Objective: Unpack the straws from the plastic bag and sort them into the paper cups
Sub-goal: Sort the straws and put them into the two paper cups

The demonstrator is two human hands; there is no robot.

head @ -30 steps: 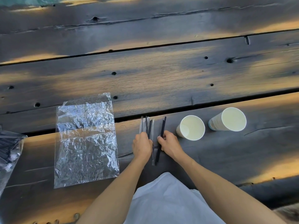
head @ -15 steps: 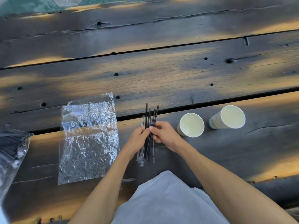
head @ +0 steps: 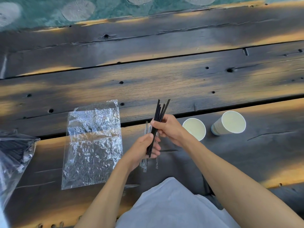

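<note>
A bunch of several black straws is raised off the table, tips fanned out and pointing away from me. My right hand grips the bunch near its middle. My left hand holds its lower end. Under my hands, several straws in clear wrappers lie on the wood. An empty crumpled clear plastic bag lies flat to the left. Two empty white paper cups stand to the right: the near cup and the far cup.
A second clear bag holding dark straws sits at the left edge. The dark wooden plank table has gaps between boards. Green patterned ground shows beyond its far edge. My white garment is at the bottom.
Both hands have gathered the black straws off the table and lifted them into one bunch. The wrapped straws stayed on the wood. The camera has tilted upward.
</note>
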